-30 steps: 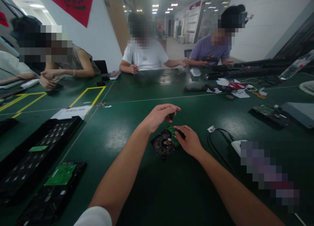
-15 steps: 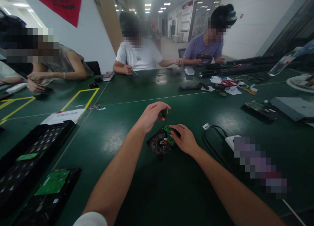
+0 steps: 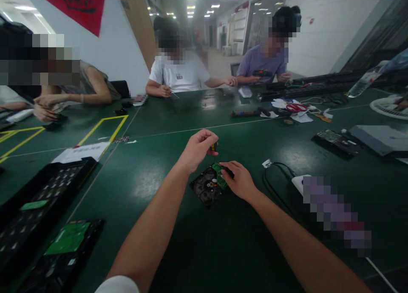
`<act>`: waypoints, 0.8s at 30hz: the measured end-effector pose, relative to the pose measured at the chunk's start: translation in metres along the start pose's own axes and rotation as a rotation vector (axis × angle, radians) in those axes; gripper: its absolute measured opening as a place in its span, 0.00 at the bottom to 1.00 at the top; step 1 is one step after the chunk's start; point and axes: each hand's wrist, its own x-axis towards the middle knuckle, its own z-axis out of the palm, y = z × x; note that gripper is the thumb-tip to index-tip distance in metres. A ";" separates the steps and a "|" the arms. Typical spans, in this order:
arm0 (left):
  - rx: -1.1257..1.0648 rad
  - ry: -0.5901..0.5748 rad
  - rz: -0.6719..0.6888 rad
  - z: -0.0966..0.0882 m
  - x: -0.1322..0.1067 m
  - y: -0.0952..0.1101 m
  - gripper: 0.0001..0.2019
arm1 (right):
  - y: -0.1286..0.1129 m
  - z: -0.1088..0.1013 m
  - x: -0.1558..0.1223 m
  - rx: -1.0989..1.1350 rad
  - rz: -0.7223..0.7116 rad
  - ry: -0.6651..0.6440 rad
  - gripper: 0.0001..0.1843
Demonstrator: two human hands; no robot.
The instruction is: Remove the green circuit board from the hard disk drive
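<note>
A hard drive (image 3: 204,187) lies on the green table in front of me, with a green circuit board (image 3: 218,170) along its upper right side. My left hand (image 3: 200,147) is closed around the short black and yellow handle of what looks like a screwdriver (image 3: 213,147). The tool points down over the board's far corner; whether its tip touches is too small to tell. From the right, my right hand (image 3: 241,180) grips the drive's board side, with its fingers bent over the edge. Part of the board is hidden under those fingers.
At left are a black tray (image 3: 47,195) and another drive with a green board (image 3: 68,238). A power strip (image 3: 301,181) with a black cable is at right, near another drive (image 3: 334,142) and a grey box (image 3: 379,138). Three co-workers sit across the table.
My left fingers have closed further around the screwdriver and turned it, so yellow now shows on its handle. My right hand and the hard drive stay in place.
</note>
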 end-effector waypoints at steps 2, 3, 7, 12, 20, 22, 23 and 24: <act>0.055 0.012 0.031 0.000 0.000 0.001 0.10 | -0.001 0.000 0.000 -0.001 -0.003 -0.003 0.17; 0.071 0.009 0.037 -0.001 0.000 0.002 0.10 | -0.001 0.000 0.001 -0.002 -0.006 -0.003 0.17; 0.027 -0.051 -0.010 -0.002 -0.001 0.003 0.11 | -0.001 0.000 0.001 -0.006 -0.013 0.001 0.17; -0.163 -0.148 -0.110 -0.002 0.000 -0.001 0.09 | 0.000 0.000 0.001 0.006 -0.031 0.004 0.17; -0.037 -0.090 -0.019 -0.007 0.001 0.002 0.10 | -0.001 -0.002 0.001 0.020 -0.013 -0.010 0.17; -0.043 -0.082 -0.039 -0.008 0.002 0.003 0.09 | -0.001 -0.002 0.001 0.025 -0.015 -0.009 0.17; -0.058 -0.078 -0.052 -0.008 0.002 0.003 0.09 | -0.001 -0.002 0.001 0.028 -0.018 -0.005 0.17; -0.080 -0.077 -0.060 -0.008 0.002 0.003 0.09 | -0.001 -0.002 0.002 0.029 -0.021 0.000 0.17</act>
